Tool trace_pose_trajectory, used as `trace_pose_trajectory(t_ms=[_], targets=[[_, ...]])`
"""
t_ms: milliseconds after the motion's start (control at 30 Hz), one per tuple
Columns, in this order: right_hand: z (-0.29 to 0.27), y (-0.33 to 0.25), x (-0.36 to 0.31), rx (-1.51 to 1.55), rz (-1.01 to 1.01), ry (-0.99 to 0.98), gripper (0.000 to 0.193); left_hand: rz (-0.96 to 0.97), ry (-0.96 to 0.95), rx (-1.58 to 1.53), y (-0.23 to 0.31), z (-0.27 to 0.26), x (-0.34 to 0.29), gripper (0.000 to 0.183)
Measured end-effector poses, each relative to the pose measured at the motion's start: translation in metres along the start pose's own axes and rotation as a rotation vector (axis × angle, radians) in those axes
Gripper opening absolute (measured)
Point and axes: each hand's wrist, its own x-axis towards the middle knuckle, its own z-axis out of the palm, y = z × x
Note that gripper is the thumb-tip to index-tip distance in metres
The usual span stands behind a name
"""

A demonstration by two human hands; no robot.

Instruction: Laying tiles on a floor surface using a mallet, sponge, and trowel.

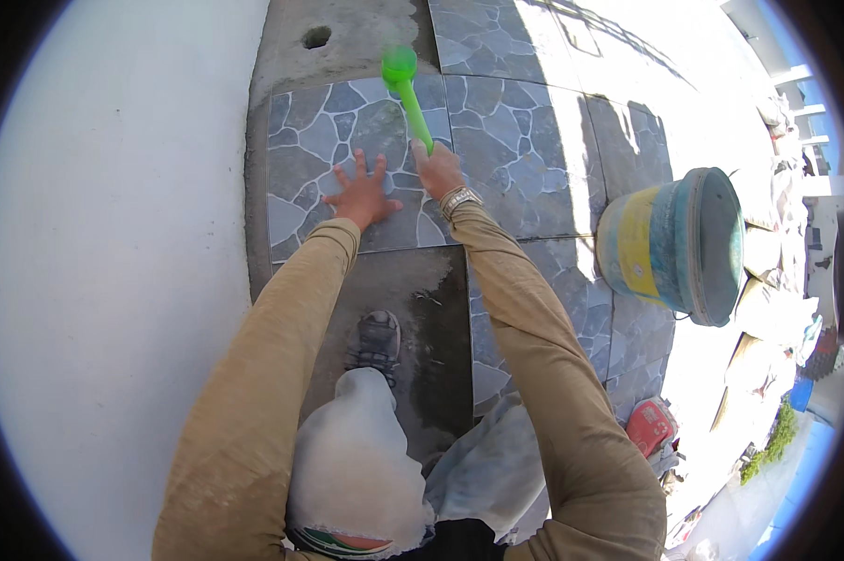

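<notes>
My left hand (pixel 363 198) lies flat with its fingers spread on a grey stone-patterned floor tile (pixel 300 117). Just right of it, my right hand (pixel 439 171) is closed round the handle of a bright green mallet (pixel 411 103). The mallet's head points away from me, over the tile's far edge, and is slightly blurred. How high it is above the tile I cannot tell. Similar tiles (pixel 525 187) adjoin on the right.
A white wall (pixel 123 234) runs along the left. Bare, partly wet concrete (pixel 431 365) lies nearer me, by my shoe (pixel 375 341). Beyond the tile is concrete with a round hole (pixel 316 37). A dirty blue-green bucket (pixel 670 245) and a red object (pixel 651 427) stand right.
</notes>
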Motion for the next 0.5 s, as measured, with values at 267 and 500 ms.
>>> trace_pose_trajectory(t_ms=[267, 500], targets=[[-0.014, 0.009, 0.003, -0.02, -0.032, 0.053, 0.057, 0.0, -0.009, 0.006, 0.002, -0.004, -0.005, 0.101], [-0.02, 0.024, 0.035, -0.176, 0.015, -0.041, 0.058, -0.004, -0.011, 0.013, 0.005, -0.007, -0.005, 0.101]])
